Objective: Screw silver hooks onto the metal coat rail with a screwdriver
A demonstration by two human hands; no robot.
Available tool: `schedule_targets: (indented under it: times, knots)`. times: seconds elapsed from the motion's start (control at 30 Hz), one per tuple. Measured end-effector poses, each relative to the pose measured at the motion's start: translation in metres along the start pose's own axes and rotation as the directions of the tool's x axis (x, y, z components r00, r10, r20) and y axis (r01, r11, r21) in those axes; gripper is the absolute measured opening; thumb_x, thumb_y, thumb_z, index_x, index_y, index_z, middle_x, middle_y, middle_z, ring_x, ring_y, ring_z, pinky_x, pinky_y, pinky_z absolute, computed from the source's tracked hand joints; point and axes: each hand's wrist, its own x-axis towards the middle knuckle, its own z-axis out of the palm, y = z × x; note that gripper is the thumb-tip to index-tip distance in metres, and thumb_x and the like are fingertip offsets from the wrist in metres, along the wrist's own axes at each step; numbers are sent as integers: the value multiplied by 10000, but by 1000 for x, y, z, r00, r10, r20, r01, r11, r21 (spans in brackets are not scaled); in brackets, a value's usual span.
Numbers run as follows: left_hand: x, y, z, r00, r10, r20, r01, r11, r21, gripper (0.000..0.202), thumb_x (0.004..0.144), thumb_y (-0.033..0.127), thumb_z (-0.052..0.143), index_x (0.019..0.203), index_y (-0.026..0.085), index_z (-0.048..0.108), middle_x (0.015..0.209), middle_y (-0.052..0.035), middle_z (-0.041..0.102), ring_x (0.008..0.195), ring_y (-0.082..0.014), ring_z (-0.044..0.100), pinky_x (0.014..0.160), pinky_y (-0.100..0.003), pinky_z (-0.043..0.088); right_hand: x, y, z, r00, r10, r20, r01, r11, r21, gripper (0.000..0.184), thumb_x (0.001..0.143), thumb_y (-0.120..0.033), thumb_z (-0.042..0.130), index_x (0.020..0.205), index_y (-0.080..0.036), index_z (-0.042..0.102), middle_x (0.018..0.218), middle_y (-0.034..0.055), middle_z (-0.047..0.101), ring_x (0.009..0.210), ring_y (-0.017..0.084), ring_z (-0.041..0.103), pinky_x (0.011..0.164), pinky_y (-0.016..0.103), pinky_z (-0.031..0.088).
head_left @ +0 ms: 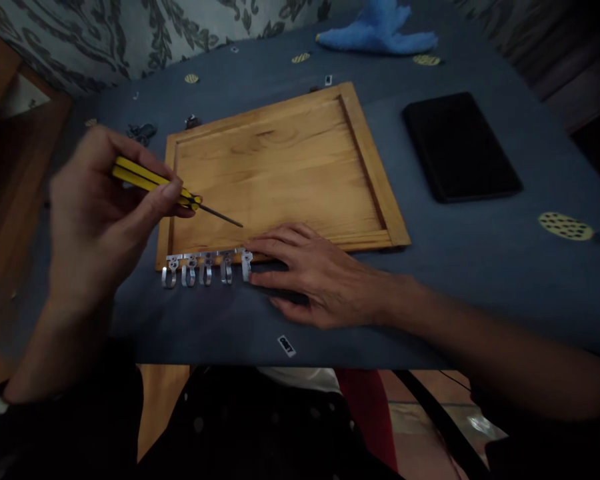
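A yellow-handled screwdriver (150, 180) is pinched in my left hand (100, 220), its thin metal shaft pointing right and down above the wooden board. My right hand (325, 280) lies with fingers stretched out over the near edge of the framed wooden board (270, 167). Its fingertips touch the right end of a metal hook rail (207, 260), which runs along the near left edge of the board. Several curved hooks hang from the rail toward me. Part of the rail's right end is hidden by my fingers.
A black tablet-like slab (460, 147) lies on the blue-grey tablecloth (480, 267) at the right. Toward the back sits a blue fluffy object (380, 33). Small dark items (141, 133) lie left of the board. The table's front edge runs just before my lap.
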Motion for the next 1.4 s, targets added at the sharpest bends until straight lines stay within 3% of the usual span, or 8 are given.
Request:
schedule_targets:
  times: [0.13,0.23,0.4,0.57,0.8,1.03,1.13,1.4]
  knots:
    - [7,-36,16,984,-178,9,176,964,-200,431,686,434,900,838,190,579,768,19,613,683,-144,684,621,-317,638,0,0,0,1000,-13,-5,13,1000,-5,294,914,-215,572,1161,-131,708,1400,214,584,1291,340,522,1055,564,435]
    - [12,-57,18,988,-147,47,151,984,-93,440,735,550,833,851,213,574,753,36,612,639,-115,645,607,-298,591,-1,0,0,1000,-9,-5,9,1000,-8,295,916,-216,568,1161,-133,709,1396,210,588,1296,340,520,1053,564,441]
    - [12,-75,15,992,-90,86,82,992,92,365,798,537,765,872,208,624,709,24,620,611,-119,565,550,-275,437,-1,0,0,1000,-2,-4,2,1000,-8,303,920,-225,558,1173,-145,705,1407,201,584,1305,328,519,1057,565,444]
    - [8,-72,9,996,-6,86,-19,959,282,246,856,437,705,926,204,664,934,-25,708,892,-187,624,834,-361,491,0,-1,0,1000,-6,-10,6,1000,-26,290,921,-226,554,1157,-155,708,1399,189,593,1301,321,521,1048,558,454]
    - [-6,-36,6,958,138,252,-230,893,387,152,962,379,567,1009,258,646,973,-18,701,962,-214,646,863,-381,518,0,-1,-1,1000,-5,-13,5,1000,-22,285,905,-214,561,1149,-163,700,1415,188,586,1297,322,530,1021,557,470]
    - [3,-65,-5,843,111,526,-354,851,387,353,988,319,446,1299,234,592,1391,-80,611,1312,-261,540,1125,-468,442,1,-3,-2,1000,11,-4,-11,1000,-10,279,906,-209,565,1151,-162,690,1398,198,594,1293,319,535,1021,570,472]
    - [7,-75,-10,811,82,580,-358,853,379,327,999,322,425,1236,242,636,1249,-72,673,1205,-246,593,1043,-417,491,2,-3,-2,1000,1,-24,-1,1000,4,284,894,-186,579,1152,-146,689,1382,211,598,1292,318,539,1025,554,473]
    - [12,-66,-26,823,57,566,-299,889,345,235,968,406,578,1077,237,701,946,-28,669,849,-175,631,712,-290,484,-1,-1,-1,1000,3,-20,-3,1000,4,273,918,-198,561,1162,-153,675,1378,205,597,1303,309,530,1023,555,472]
